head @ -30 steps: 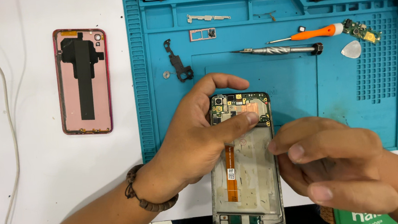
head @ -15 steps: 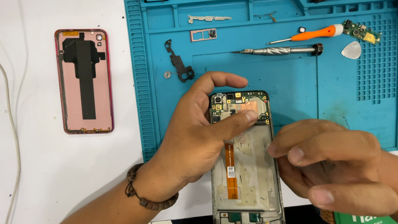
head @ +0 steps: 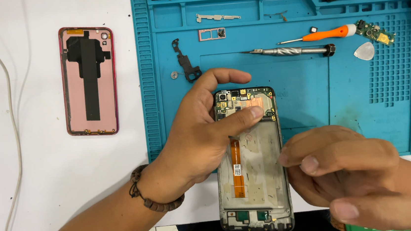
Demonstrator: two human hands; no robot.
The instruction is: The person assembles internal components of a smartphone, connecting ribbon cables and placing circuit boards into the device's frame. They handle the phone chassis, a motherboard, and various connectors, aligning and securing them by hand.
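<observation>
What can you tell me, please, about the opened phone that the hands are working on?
The opened phone lies flat, its back cover off, its top on the blue work mat and its lower end towards the person. A circuit board with a copper patch fills the top; below lies a pale, empty bay crossed by an orange flex strip, with small green boards at the bottom. The left hand grips its left edge, thumb pressing the circuit board. The right hand has its fingers at the right edge.
</observation>
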